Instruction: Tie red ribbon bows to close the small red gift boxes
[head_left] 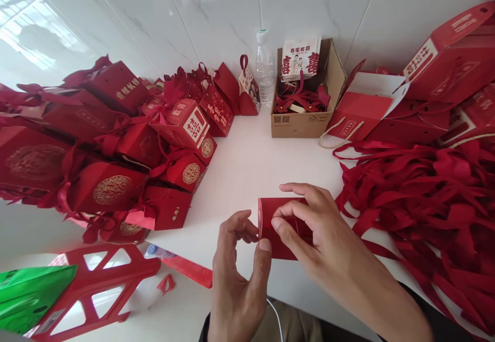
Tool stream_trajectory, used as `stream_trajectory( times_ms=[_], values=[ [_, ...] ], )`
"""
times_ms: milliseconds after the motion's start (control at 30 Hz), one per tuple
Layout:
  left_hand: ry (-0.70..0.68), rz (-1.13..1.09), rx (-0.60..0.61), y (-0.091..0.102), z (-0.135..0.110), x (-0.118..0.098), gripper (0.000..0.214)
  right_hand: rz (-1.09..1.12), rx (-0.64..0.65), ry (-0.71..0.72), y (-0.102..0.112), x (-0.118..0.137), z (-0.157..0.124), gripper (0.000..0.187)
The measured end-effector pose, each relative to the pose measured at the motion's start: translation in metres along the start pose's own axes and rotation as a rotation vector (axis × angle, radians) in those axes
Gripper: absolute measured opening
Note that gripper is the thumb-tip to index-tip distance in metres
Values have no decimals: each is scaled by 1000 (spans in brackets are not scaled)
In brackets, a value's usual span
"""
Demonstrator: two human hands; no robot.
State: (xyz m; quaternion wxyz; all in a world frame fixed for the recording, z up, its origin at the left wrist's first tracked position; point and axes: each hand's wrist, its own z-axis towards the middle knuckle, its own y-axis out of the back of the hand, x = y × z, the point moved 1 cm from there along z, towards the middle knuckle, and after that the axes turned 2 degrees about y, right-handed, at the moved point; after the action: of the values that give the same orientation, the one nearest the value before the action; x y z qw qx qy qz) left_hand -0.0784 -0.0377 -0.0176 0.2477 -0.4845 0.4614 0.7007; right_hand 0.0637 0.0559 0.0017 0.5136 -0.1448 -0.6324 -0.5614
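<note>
A small red paper gift box (284, 249) lies low over the front of the white table, with a narrow side facing left. My left hand (242, 270) holds that left edge, thumb in front and fingers curled at the side. Over the top of the box, my right hand (313, 223) is closed in a pinch, thumb and index fingertips together, the other fingers bent above. Whatever sits between those fingertips, if anything, is too small to make out. The right part of the box is hidden behind my right hand.
Finished-looking red boxes with bows (112, 187) are stacked at the left. A cardboard box (301, 125) of ribbons and cards stands by the wall beside a plastic bottle (266, 68). Loose red ribbons (417, 192) and larger red boxes (444, 68) fill the right. A red plastic stool (104, 280) is lower left.
</note>
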Motion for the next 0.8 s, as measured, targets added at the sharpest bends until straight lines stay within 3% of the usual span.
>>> stream_trajectory(
  times_ms=[233, 400, 500, 600, 800],
  values=[
    [-4, -21, 18, 0, -1, -1, 29, 38, 71, -55, -1, 5, 5, 26],
    [45, -71, 44, 1, 8, -7, 14, 35, 74, -47, -3, 8, 4, 24],
    [88, -126, 71, 0, 17, -6, 20, 38, 76, -44, -2, 6, 2, 23],
    [190, -276, 50, -1, 22, -1, 25, 11, 21, 3, -1, -2, -4, 20],
    [467, -729, -95, 5, 25, 21, 25, -90, -108, 7, 12, -25, -24, 42]
  ],
)
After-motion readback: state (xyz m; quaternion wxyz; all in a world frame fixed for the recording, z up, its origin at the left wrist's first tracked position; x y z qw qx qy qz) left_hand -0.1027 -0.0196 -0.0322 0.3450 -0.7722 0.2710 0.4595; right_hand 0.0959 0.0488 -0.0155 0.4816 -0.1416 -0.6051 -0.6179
